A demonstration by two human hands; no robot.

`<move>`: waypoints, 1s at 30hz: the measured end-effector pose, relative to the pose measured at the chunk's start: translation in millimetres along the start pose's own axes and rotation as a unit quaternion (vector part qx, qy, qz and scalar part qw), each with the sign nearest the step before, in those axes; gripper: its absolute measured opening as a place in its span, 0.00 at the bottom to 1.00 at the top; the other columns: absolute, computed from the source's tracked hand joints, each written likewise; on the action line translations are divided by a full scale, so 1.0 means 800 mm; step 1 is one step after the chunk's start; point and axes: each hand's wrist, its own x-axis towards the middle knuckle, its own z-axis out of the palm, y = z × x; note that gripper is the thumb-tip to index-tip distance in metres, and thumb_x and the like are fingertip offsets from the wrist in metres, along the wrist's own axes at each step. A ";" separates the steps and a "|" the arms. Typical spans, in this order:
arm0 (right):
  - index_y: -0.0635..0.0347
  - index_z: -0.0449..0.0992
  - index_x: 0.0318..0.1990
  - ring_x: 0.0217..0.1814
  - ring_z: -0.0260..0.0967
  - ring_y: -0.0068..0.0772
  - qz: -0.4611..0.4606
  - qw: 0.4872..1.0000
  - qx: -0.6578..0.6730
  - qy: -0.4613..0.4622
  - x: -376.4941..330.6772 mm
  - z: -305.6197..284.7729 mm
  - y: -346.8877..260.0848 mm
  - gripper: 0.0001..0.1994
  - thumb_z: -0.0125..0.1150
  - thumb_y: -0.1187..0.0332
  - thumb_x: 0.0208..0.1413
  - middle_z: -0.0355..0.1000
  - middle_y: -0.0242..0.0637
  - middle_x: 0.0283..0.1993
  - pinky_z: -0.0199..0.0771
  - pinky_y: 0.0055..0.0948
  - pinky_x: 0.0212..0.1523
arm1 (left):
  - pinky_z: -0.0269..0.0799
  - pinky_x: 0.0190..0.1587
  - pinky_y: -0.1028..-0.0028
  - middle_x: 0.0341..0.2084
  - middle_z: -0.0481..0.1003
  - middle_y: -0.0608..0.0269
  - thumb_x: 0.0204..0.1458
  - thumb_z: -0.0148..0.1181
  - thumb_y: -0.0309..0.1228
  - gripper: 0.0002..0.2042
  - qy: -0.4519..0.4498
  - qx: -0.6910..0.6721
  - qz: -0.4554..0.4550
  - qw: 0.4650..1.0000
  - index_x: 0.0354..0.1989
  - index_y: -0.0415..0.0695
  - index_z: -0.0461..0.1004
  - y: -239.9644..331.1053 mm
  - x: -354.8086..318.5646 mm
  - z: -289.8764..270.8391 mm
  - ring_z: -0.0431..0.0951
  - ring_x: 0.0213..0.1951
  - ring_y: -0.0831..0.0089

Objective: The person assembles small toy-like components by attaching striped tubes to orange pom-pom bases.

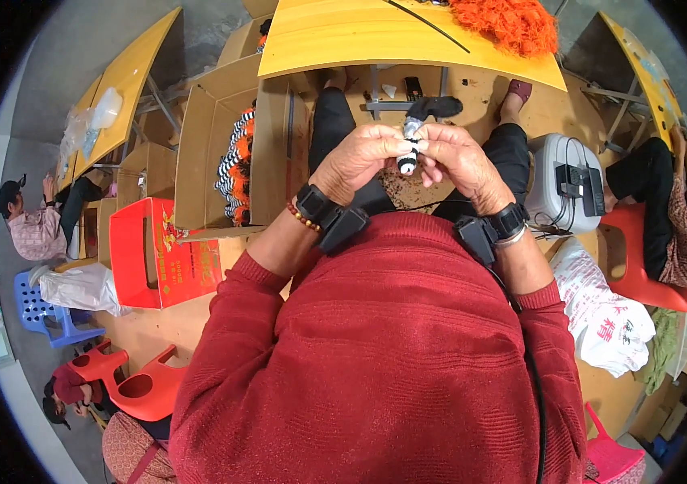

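Above my lap, my left hand (366, 155) and my right hand (458, 155) meet at a small black-and-white striped, tube-shaped fabric piece (408, 164). Both hands pinch it between thumb and fingers, one from each side. Its pale rounded end points toward me. A grey and black fabric part (434, 109) rises beyond the fingers, and whether it is joined to the striped piece is partly hidden by my fingertips. On each wrist I wear a black strapped device.
A yellow table (335, 36) with orange fluffy material (513, 24) stands ahead. To the left, a cardboard box (198, 153) holds striped and orange pieces, beside a red box (170, 262). A grey-white container (557, 173) and white bag (601, 315) are right. Other people sit on both sides.
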 end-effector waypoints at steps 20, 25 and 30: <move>0.61 0.67 0.30 0.11 0.56 0.16 -0.025 0.988 0.139 0.056 0.021 -0.004 0.004 0.08 0.48 0.66 0.54 0.60 0.26 0.17 0.68 0.20 0.15 | 0.64 0.45 0.77 0.36 0.71 0.63 0.42 0.56 0.24 0.17 0.120 0.168 0.183 0.961 0.43 0.37 0.66 0.016 0.006 0.015 0.70 0.39 0.76; 0.62 0.67 0.30 0.12 0.58 0.15 -0.019 0.988 0.135 0.067 0.027 0.017 0.009 0.08 0.49 0.66 0.54 0.62 0.26 0.19 0.68 0.17 0.13 | 0.63 0.47 0.74 0.39 0.71 0.56 0.47 0.52 0.27 0.15 0.134 0.061 0.159 0.976 0.44 0.36 0.66 0.005 0.020 0.028 0.70 0.42 0.72; 0.62 0.68 0.27 0.12 0.59 0.16 -0.090 0.988 0.063 0.104 0.034 0.021 0.007 0.07 0.51 0.68 0.53 0.64 0.27 0.18 0.63 0.15 0.13 | 0.66 0.43 0.74 0.39 0.71 0.52 0.51 0.49 0.30 0.12 0.143 -0.038 0.176 0.973 0.41 0.36 0.67 0.002 0.036 0.035 0.71 0.39 0.71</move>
